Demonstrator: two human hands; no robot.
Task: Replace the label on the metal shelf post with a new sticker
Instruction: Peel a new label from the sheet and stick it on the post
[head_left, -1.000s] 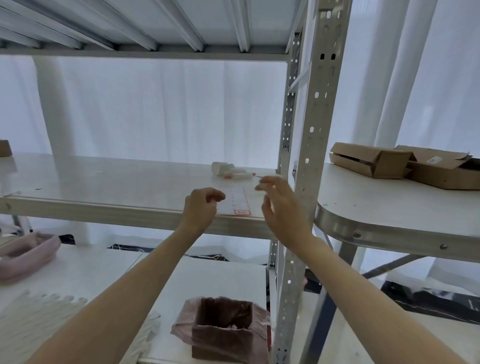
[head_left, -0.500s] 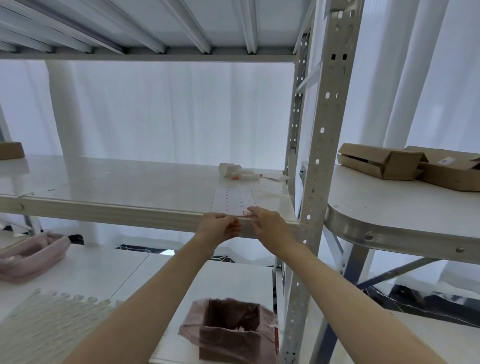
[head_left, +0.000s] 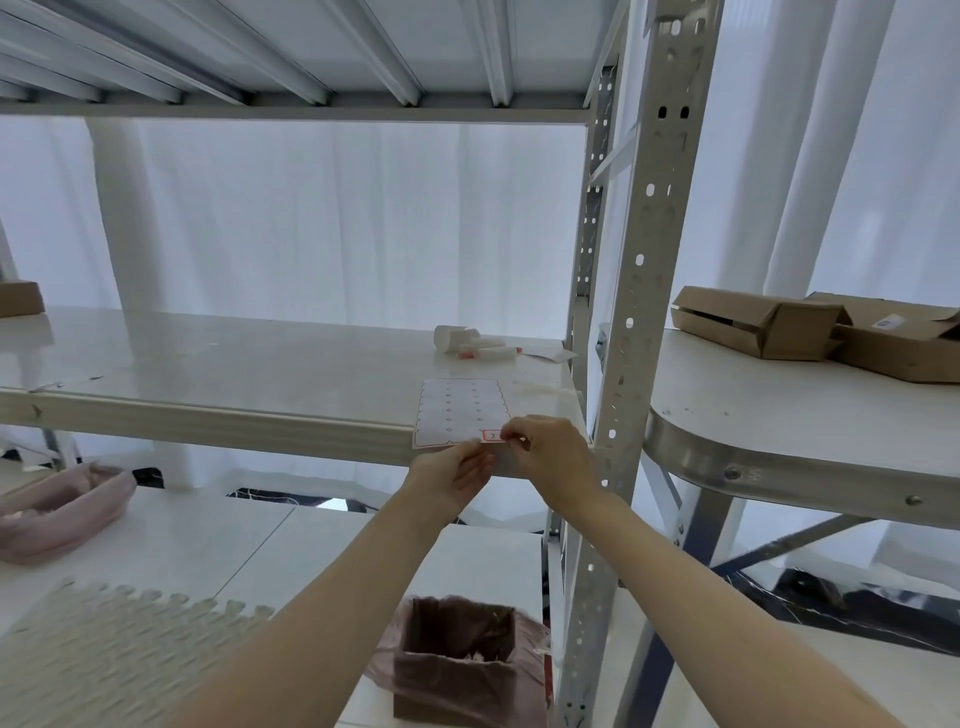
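Observation:
A white sticker sheet (head_left: 461, 410) lies on the shelf board (head_left: 218, 364), its near edge over the front lip. One red-framed sticker (head_left: 492, 435) sits at the sheet's near right corner. My right hand (head_left: 550, 457) pinches that sticker between thumb and forefinger. My left hand (head_left: 452, 475) is just below, fingertips on the sheet's near edge. The perforated grey metal shelf post (head_left: 639, 322) rises just right of my hands; no label shows on it.
Small white rolls (head_left: 470, 340) lie at the back of the shelf. Cardboard boxes (head_left: 810, 332) sit on a rounded table (head_left: 779, 447) to the right. Below are a lined brown bin (head_left: 460, 660), a bubbled plastic tray (head_left: 119, 644) and a pink bag (head_left: 62, 509).
Both hands dropped from above the sheet to its near edge. The right hand has taken the red-framed sticker between its fingers.

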